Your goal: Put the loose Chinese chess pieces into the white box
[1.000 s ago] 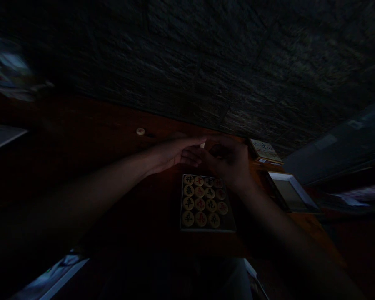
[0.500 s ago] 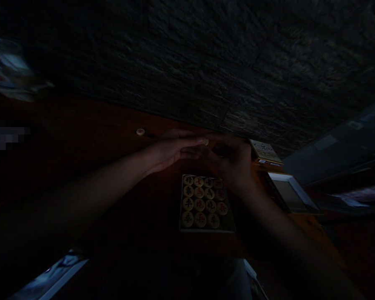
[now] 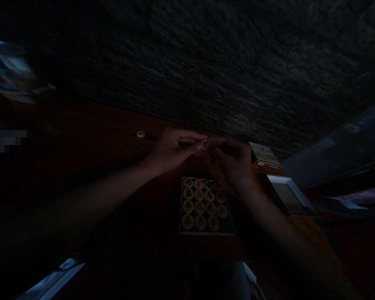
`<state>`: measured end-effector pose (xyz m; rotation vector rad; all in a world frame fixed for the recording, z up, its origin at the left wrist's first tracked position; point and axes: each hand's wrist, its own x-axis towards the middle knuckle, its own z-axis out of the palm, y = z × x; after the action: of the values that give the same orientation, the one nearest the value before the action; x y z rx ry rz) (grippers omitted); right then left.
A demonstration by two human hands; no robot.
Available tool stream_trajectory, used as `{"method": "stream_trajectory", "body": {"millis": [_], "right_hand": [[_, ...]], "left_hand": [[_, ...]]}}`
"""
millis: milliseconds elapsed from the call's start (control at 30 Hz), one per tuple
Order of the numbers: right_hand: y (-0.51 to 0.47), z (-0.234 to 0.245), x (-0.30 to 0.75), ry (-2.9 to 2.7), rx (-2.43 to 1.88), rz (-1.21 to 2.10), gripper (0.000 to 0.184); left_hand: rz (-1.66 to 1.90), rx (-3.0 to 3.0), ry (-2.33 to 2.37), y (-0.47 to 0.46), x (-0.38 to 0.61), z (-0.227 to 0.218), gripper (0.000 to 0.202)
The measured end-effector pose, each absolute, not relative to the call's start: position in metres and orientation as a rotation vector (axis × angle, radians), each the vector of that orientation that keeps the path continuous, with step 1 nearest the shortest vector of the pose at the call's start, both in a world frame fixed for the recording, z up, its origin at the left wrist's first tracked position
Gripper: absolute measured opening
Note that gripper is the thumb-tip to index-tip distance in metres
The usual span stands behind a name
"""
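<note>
The scene is very dark. My left hand [image 3: 175,148] and my right hand [image 3: 233,160] meet above a square box [image 3: 228,227] packed with several round wooden chess pieces marked in red and black. The left hand's fingers are closed in a pinch on a small pale piece [image 3: 205,143] at their tips. My right hand's fingers curl toward the same spot, and what they hold is hidden in the dark. One loose round piece [image 3: 140,133] lies alone on the reddish wooden table [image 3: 90,141], to the left of my hands.
A printed box lid [image 3: 264,154] and a white-rimmed empty box half [image 3: 289,195] lie to the right of the hands. A dark stone wall [image 3: 206,62] rises behind the table. Pale papers sit at the far left [image 3: 9,75] and at the bottom left [image 3: 50,281].
My left hand's fingers have closed from a stretched pose into a pinch on the pale piece. Both hands have shifted only slightly above the box.
</note>
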<state>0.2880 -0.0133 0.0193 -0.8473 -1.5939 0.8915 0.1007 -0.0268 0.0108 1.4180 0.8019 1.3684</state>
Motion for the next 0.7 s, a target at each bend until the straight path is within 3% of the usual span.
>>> {"method": "stream_trajectory", "body": {"millis": [200,400,700], "right_hand": [[-0.0134,0.0218,0.2878,-1.548,-0.887,0.896,0.031],[-0.0103,0.0197,0.2901,-1.583,-0.842,0.903,0.020],[-0.0147,0.0233,0.2849,-1.583,-0.807,0.912,0.030]], "left_hand": [[1.325,1.520,0.876,-0.0279,0.1014,0.0095,0.030],[1.390,1.465,0.893,-0.0278,0.1005,0.0114,0.033],[1.379,1.511,0.888,-0.0279,0.1024,0.0083,0.031]]}}
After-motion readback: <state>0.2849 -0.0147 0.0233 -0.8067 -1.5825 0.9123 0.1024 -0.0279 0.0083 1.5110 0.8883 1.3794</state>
